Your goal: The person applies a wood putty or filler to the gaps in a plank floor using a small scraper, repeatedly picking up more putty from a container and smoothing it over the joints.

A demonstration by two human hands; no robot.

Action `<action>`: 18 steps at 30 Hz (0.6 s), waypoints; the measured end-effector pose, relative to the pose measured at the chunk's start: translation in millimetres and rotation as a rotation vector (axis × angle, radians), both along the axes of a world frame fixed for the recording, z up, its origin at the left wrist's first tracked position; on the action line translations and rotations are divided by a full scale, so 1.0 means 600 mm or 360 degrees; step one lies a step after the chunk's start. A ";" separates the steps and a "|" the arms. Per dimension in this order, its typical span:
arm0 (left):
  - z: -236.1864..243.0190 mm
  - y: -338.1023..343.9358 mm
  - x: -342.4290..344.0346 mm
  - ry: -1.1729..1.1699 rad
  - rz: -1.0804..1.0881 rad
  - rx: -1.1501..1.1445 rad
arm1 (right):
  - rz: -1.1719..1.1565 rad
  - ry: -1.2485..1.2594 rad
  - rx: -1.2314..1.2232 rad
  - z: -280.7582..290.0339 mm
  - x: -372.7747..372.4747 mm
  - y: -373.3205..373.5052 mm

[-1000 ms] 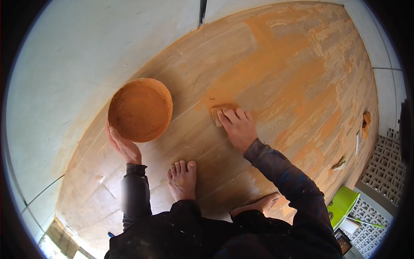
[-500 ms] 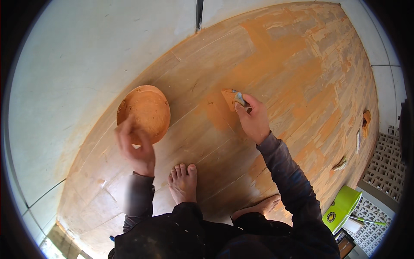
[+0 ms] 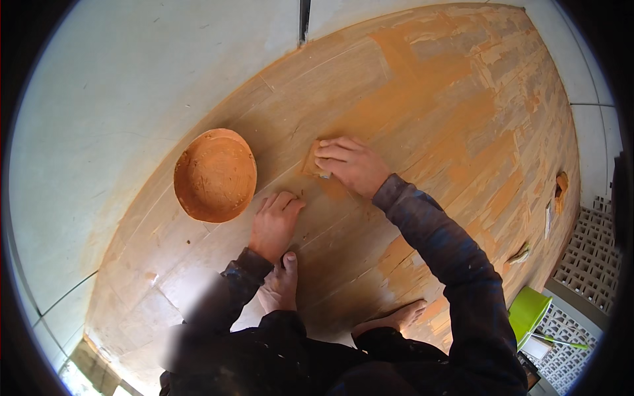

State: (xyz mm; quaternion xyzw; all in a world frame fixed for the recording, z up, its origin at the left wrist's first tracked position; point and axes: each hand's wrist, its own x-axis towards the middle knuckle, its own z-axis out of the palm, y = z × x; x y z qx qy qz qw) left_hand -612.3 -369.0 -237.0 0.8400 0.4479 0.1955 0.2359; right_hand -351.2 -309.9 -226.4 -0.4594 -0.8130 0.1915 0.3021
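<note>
My right hand (image 3: 353, 165) presses down on a putty-smeared scraper (image 3: 309, 164), its fingers closed over it and its orange-coated edge against the wood-plank floor (image 3: 323, 228). Most of the tool is hidden beneath the fingers. My left hand (image 3: 275, 226) is low over the planks, just in front of my left foot (image 3: 281, 290). Its fingers curl downward, and whatever they may hold is out of sight. Left of it sits a round orange-brown bowl (image 3: 216, 177), its inside coated with orange paste.
Orange filler (image 3: 422, 99) covers planks toward the far right. A pale wall (image 3: 132, 99) borders the floor at left. At right lie an orange-stained lump (image 3: 561, 185) and a small pale object (image 3: 520, 254), with a green dustpan-like thing (image 3: 528, 313) nearer me. My right foot (image 3: 396, 318) rests behind.
My left hand has left the bowl and moved right, down toward the floor. My right hand has shifted left and turned over the scraper, bringing it down onto the planks.
</note>
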 end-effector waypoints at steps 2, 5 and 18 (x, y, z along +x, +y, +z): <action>0.015 -0.027 -0.024 0.0050 0.0021 -0.0011 | 0.0355 -0.0501 0.0229 -0.018 0.026 -0.012; 0.036 -0.056 -0.035 0.0065 0.0137 -0.0180 | 0.0439 -0.0769 0.0092 0.003 0.097 -0.045; 0.018 -0.030 0.015 0.0170 -0.0163 -0.0110 | 0.0568 -0.0593 0.0143 -0.001 0.043 0.025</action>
